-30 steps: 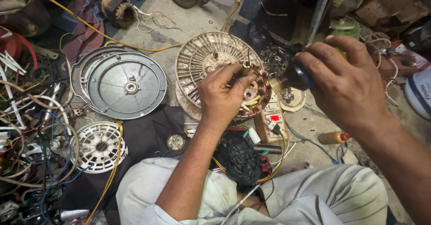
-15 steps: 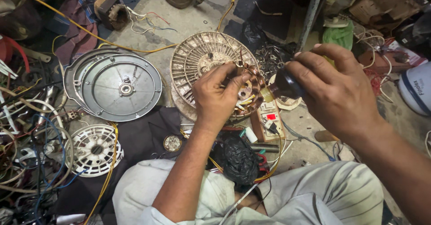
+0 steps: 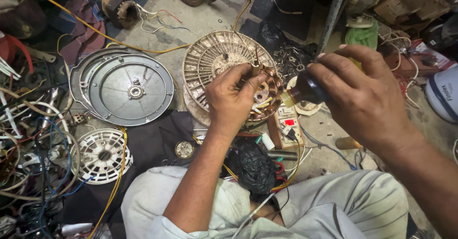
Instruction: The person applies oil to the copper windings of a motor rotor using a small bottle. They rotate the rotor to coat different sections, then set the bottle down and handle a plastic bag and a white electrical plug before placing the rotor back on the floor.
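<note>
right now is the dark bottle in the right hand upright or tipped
Tipped. The right hand holds the dark bottle almost level, its pale nozzle aimed left at the copper-wound stator that the left hand holds.

I see a bare concrete floor (image 3: 210, 17) carrying everything. On it lies a grey round metal cover (image 3: 129, 91), and just below that a white vented disc (image 3: 102, 154) on a dark cloth (image 3: 152, 143). A ribbed round housing (image 3: 210, 62) sits near the middle, with a small switch board (image 3: 286, 127) beside it. Tangled wires (image 3: 28, 139) crowd the left edge, and a yellow cable (image 3: 95, 36) runs across the top left.
</note>
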